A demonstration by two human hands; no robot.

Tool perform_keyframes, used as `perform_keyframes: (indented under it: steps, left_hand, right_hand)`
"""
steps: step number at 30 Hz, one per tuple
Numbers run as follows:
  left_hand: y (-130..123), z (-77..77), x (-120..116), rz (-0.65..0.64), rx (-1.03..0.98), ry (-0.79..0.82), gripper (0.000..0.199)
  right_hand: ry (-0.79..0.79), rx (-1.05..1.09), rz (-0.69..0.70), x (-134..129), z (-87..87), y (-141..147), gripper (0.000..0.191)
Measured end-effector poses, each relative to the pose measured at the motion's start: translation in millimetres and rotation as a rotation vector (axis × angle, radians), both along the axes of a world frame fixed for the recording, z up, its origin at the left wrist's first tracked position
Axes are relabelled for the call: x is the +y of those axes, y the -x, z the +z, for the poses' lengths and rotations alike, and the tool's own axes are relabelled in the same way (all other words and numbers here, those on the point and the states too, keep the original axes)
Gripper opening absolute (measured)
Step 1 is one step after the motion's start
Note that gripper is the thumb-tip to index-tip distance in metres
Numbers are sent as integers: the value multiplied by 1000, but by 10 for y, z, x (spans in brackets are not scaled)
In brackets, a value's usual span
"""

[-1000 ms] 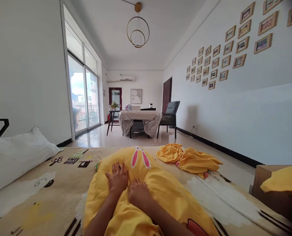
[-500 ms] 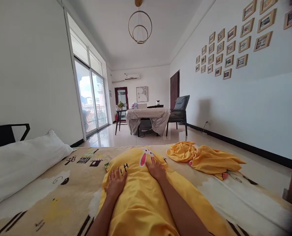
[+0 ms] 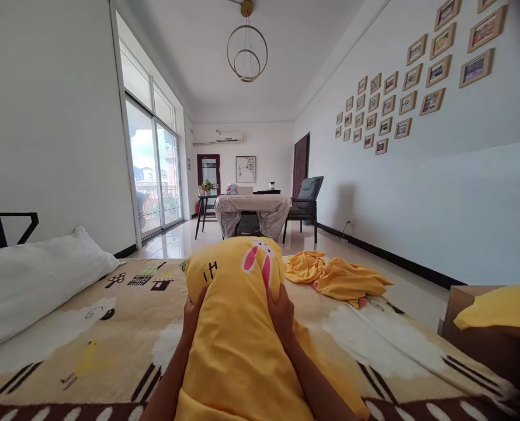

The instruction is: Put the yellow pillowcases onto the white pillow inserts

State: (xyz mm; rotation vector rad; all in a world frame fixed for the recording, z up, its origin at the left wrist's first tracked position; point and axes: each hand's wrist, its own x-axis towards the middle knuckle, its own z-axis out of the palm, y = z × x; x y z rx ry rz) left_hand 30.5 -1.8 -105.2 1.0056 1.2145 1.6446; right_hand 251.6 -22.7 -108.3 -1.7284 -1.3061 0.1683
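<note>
A plump yellow pillow in a pillowcase printed with a rabbit's face and black lettering fills the lower middle, its far end raised off the bed. My left hand grips its left side, with the thumb on top and the fingers hidden beneath. On the opposite side my right hand holds it the same way, just below the pink rabbit ear. Loose yellow cloth trails from the pillow beside my right forearm.
A patterned blanket covers the bed. At left lies a white pillow; crumpled yellow fabric lies beyond my right hand. Yellow cloth rests on a brown box at right. A covered table and chair stand farther off.
My hands have gone from lying flat on top of the pillow to gripping its two sides. Its far end has risen. The view has turned right, showing more of the box.
</note>
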Motion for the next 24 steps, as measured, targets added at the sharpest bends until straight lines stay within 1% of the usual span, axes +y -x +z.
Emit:
perform_keyframes:
  steps: [2,3,5,6,9,11,13,15,17,20,22,24]
  left_hand:
    - [13,138,-116,14,0,-72,61]
    - [32,179,-189,30,13,-116,62]
    - [90,187,-354,92,49,-206,64]
    - [127,153,-436,128,64,-247,64]
    - [269,-43,-634,206,68,-307,65]
    - [370,-172,-718,182,96,-304,65]
    - [442,-231,-779,133,161,-294,63]
    - [462,-204,-830,102,226,-298,60]
    - [441,-123,-876,97,273,-315,58]
    - [409,-30,-934,36,312,-328,66]
    - [432,-46,-974,-35,306,-310,77]
    - [487,-115,-1032,-129,273,-242,84]
  right_hand:
    - [-229,77,-10,-180,79,25,58]
    - [-350,119,-10,-275,94,23,60]
    - [-532,161,-6,-467,59,-11,62]
    - [-568,144,-1,-561,9,-43,61]
    - [-618,-9,57,-799,-229,-185,52]
    - [-664,-136,119,-905,-398,-298,44]
    - [-709,-227,150,-963,-516,-394,40]
    - [-708,-255,165,-988,-559,-452,36]
    - [-676,-237,182,-1002,-540,-471,34]
    - [-654,-172,200,-1040,-495,-472,32]
    - [-639,-105,195,-1081,-521,-489,32]
    - [-609,-43,180,-1118,-607,-523,36]
